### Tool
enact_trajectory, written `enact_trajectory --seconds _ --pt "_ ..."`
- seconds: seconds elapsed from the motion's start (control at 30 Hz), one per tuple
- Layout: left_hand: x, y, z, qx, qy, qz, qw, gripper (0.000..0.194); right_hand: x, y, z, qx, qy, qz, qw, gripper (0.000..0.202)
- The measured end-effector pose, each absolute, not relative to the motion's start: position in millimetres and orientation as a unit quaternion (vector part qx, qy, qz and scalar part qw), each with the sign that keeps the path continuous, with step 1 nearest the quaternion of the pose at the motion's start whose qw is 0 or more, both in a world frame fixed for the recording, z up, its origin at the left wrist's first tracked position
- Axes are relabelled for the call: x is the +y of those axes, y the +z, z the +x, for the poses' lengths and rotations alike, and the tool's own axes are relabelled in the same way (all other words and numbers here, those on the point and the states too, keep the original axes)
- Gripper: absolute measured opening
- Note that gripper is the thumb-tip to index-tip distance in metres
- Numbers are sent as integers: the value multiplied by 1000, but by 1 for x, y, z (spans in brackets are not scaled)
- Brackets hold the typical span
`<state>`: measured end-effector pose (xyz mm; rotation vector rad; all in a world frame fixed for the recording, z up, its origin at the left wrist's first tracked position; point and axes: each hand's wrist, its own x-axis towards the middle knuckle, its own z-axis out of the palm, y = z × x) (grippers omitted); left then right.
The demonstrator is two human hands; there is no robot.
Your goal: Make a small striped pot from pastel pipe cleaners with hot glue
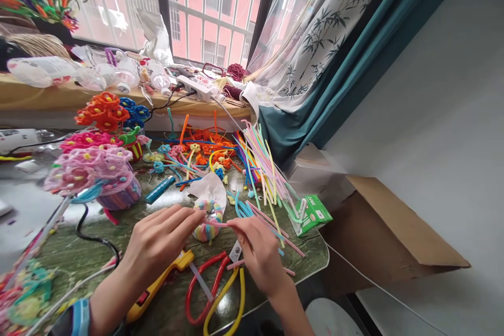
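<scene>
Between my two hands a short stretch of pink pipe cleaner (218,224) runs level. My left hand (163,233) pinches its left end, with the fingers laid flat together over it. My right hand (258,249) grips the other side between thumb and forefinger, and a pink tail (289,271) shows past that hand. Just behind, a round ring of pastel fuzzy stems (203,233) rests on the table by a white scrap of paper (210,189). Below the hands lie scissors with red and yellow handles (190,294) and a yellow glue gun (157,286) with a clear stick.
Fuzzy flower pots (118,189) stand at left near a teal box cutter (159,190). Pastel pipe cleaners (262,160) lean across a green box (315,215) at the table's right edge. An open cardboard box (401,220) sits beyond. A black cable (84,233) crosses the left side.
</scene>
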<state>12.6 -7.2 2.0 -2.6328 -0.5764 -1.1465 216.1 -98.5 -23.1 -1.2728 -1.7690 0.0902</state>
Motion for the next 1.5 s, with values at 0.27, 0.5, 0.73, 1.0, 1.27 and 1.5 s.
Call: enact_trajectory --seconds 0.27,0.5,0.73,1.0,1.27,1.5 --pt "1 12 4 -195 -376 -906 -4 9 -96 -22 187 -617 148 -535 558 19" --pt "11 20 1 -309 -345 -886 2 24 -67 -3 190 -544 348 -488 587 17" --pt "27 25 -7 -401 -357 -829 -158 32 -14 34 202 -679 350 -480 431 18" --pt "33 20 -10 -367 -398 -771 -335 26 7 44 205 -834 308 -392 237 13" --pt "28 29 -15 -360 -418 -751 -363 22 2 31 228 -724 543 -306 296 34" --pt "19 20 -4 -337 -416 -775 -336 15 4 11 203 -618 633 -339 320 39"
